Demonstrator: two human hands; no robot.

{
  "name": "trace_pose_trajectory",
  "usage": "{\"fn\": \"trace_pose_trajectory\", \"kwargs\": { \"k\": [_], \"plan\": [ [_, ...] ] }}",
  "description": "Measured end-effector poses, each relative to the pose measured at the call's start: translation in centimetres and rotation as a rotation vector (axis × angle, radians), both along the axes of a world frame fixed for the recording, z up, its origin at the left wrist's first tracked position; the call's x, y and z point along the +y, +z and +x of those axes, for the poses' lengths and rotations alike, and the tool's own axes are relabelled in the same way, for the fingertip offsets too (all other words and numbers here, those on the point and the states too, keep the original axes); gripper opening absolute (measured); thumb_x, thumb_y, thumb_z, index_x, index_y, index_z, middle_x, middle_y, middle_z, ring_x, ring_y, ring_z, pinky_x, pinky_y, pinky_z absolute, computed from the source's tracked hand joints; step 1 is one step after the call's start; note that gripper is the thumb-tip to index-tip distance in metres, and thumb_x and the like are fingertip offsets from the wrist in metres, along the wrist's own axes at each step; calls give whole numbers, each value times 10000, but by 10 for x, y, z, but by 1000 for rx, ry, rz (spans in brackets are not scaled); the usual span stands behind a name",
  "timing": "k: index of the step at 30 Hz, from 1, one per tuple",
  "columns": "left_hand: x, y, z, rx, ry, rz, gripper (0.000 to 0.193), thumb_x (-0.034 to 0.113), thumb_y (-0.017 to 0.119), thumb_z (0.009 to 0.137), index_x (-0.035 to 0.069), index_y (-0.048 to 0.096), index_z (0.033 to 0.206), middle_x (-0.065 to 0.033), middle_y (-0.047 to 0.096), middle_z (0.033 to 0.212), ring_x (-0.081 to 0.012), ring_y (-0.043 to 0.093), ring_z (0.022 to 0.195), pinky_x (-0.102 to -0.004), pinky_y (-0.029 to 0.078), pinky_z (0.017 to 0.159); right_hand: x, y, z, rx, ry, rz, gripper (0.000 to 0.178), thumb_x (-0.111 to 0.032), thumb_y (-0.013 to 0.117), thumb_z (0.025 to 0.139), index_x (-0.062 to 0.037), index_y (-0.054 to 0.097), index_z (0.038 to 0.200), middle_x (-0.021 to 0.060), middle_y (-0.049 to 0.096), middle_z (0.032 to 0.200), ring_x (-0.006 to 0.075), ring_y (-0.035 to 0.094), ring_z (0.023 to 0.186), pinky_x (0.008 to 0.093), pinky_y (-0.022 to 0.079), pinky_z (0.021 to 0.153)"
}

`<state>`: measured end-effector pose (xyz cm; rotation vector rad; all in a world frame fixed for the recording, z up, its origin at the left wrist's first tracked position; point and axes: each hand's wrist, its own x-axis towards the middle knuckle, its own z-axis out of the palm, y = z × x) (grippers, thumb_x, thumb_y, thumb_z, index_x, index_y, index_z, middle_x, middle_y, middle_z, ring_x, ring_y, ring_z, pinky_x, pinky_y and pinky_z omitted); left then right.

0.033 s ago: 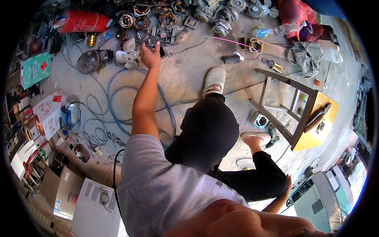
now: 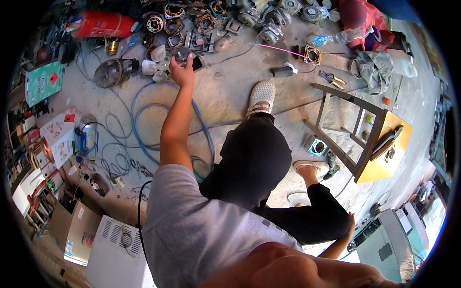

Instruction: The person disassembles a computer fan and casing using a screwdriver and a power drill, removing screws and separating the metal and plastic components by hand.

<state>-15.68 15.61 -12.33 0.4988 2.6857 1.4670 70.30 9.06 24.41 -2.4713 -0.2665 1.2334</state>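
My left hand reaches out over the littered floor, its fingers closed around a dark grey motor part. Just left of that hand lies a fan with pale translucent blades. Beyond the fingers sits a pile of motor stators and metal frames. My right hand rests against my bent right knee. Only a few of its fingers show, lying straight along the black cloth with nothing visible in them.
Blue hose coils below my left arm. A round dark motor housing and a red extinguisher lie left. A yellow-topped stool lies on its side at right, near pliers and a black cylinder.
My left hand has drawn slightly toward me with the dark part, and its fingers have shifted a little. My right hand has not moved.
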Motion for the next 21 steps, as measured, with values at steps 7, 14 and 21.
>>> {"fn": "trace_pose_trajectory", "kwargs": {
  "k": [7,14,21],
  "plan": [
    [-21,37,20,167,-382,-479,881,449,849,640,75,457,1334,-165,537,1314,-349,534,1181,-452,430,972,3,-5,6,31,11,18,695,-501,589,922,-75,427,1447,110,390,1497,275,450,1312,423,383,1056],
    [0,32,23,190,-567,-921,841,398,832,656,281,444,1393,-63,522,1343,-303,475,1246,-488,323,1046,-6,-11,22,86,-20,85,669,-468,562,948,-64,402,1456,106,398,1492,265,457,1304,418,389,1060],
    [2,-23,-20,371,-601,-1539,511,269,600,869,212,513,1368,-36,558,1313,-268,489,1215,-521,266,1034,6,-15,20,115,-77,94,659,-471,540,959,-71,395,1462,102,395,1499,259,442,1318,417,372,1074]
  ]
}}
